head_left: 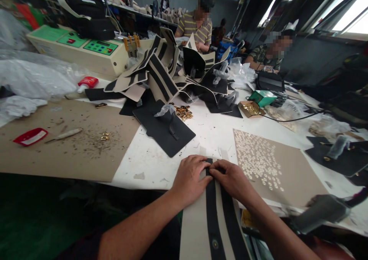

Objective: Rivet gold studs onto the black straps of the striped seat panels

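Long, smooth, beige panel with two matte black stripes and a small round fitting, under both hands, stretching from them toward six o'clock. Left hand and right hand fingertip to fingertip on the left stripe's far end; clamped or merely pressing, impossible to tell. Tiny shiny rings at three o'clock.

Two hands, one held panel with two black stripes, one red tray, pale rings (too many to count)
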Motion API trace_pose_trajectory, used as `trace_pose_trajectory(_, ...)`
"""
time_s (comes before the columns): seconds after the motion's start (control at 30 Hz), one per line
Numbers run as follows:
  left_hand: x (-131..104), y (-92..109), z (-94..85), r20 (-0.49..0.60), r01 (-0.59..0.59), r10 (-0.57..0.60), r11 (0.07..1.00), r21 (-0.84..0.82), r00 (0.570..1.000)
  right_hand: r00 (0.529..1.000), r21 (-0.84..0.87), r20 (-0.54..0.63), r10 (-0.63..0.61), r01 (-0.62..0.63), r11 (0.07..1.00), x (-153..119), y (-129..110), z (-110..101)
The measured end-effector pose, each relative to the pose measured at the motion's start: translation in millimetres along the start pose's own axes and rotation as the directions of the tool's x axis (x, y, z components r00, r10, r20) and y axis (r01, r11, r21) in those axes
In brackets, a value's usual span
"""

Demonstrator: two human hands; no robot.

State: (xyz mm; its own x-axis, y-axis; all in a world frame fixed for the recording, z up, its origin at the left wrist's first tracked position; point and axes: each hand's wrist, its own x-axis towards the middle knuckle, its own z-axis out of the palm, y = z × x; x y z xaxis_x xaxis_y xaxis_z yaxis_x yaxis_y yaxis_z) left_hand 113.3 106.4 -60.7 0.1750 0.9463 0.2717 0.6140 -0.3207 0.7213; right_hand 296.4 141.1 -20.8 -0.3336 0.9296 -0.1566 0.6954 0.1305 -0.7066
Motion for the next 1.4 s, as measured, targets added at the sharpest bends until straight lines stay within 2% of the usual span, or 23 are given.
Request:
trace_pose_trajectory(0.27,-1,1,-0.7,0.009,0.008,-0.008,1.000,-0.013,1.000,0.995,-0.050,0.081,-0.052,0.056,0.997,3,-2,-5)
trace_pose_trajectory(0.57,-1,1,-1.0,0.007,0.014,-0.014,1.000,-0.026,1.000,0.996,-0.072,0.038,0.081,-0.078,0.994,7,-3,-3)
trace_pose_trajectory(0.8,-2,0,0.1,0.002,0.006,-0.006,1.000,-0.017,1.000,0.977,0.044,0.203,0.065,-0.076,0.996,11,-5,-15)
trace_pose_trajectory(0.97,-2,0,0.0,0.016,0.006,-0.006,1.000,-0.007,1.000,0.990,-0.071,0.138,0.033,-0.024,0.997,11,-6,-8)
trace_pose_trajectory(1.17,-2,0,-0.4,0.005,0.014,-0.014,1.000,-0.017,1.000,0.996,-0.124,0.040,0.084,-0.079,0.989,10,-4,-2)
trace_pose_trajectory(1.27,-1,1,-0.3,-0.001,0.014,-0.014,1.000,-0.024,1.000,0.996,-0.144,0.038,0.085,-0.079,0.986,10,-5,-2)
trace_pose_trajectory(1.4,-1,1,0.0,-0.010,0.005,-0.005,1.000,-0.025,1.000,0.997,-0.287,0.057,0.060,-0.041,0.957,9,-12,-3)
